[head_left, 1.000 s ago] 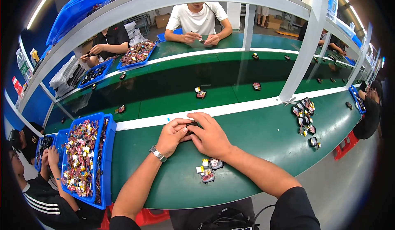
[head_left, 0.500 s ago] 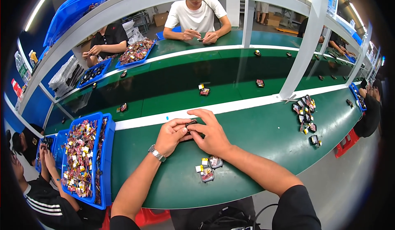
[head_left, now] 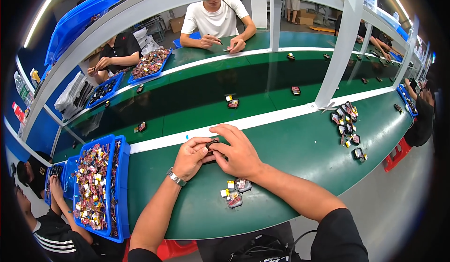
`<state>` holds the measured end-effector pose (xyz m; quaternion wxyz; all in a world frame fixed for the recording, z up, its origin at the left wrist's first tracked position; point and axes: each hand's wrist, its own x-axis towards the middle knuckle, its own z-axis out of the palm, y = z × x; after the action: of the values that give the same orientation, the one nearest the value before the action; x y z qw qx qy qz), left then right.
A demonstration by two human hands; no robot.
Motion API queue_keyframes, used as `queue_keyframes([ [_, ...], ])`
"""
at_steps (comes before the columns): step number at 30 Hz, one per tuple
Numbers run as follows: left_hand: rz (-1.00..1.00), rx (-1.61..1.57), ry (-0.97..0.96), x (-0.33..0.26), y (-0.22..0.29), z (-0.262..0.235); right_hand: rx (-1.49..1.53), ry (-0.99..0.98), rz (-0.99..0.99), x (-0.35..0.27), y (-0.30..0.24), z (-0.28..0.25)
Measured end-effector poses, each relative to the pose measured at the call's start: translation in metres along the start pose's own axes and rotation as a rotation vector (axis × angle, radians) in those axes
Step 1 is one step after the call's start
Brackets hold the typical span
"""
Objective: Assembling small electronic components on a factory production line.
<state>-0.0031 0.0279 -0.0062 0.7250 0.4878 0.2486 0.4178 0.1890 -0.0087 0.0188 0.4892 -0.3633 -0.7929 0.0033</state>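
My left hand (head_left: 188, 160) and my right hand (head_left: 240, 153) meet over the green bench, with a small black plastic part (head_left: 213, 144) pinched between their fingertips. Much of that part is hidden by the fingers. The right index finger stretches out past it, while the thumbs press in close. Just below my hands on the bench lie two small dark-rimmed housings, one nearer (head_left: 234, 199) and one touching it farther off (head_left: 243, 184). Reddish components and white-and-yellow tabs show in and beside them.
At left, a blue tray (head_left: 124, 187) is heaped with small wired components. A cluster of black housings (head_left: 344, 124) lies at right by a metal post (head_left: 340, 51). Beyond the white rail, a green conveyor belt (head_left: 192, 110) carries scattered pieces. Several co-workers sit around.
My fingers have shifted slightly around the black part, and both hands stay together. The whole view has moved a little. Across the belt, the white-shirted co-worker's hands have drawn apart.
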Motion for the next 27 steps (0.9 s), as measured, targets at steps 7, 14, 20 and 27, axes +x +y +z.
queue_keyframes([
  [7,-0.011,-0.024,-0.005,0.0,0.001,0.0,0.112,0.026,0.047,0.0,0.002,0.002],
  [14,-0.001,-0.008,0.034,-0.001,0.001,0.005,0.253,-0.056,0.206,-0.006,0.007,0.008],
  [20,-0.005,0.064,0.104,0.0,0.006,0.016,0.237,-0.115,0.22,-0.001,0.009,0.005],
  [27,-0.04,0.036,0.098,0.0,0.006,0.013,0.033,0.02,0.033,0.002,0.007,0.009],
])
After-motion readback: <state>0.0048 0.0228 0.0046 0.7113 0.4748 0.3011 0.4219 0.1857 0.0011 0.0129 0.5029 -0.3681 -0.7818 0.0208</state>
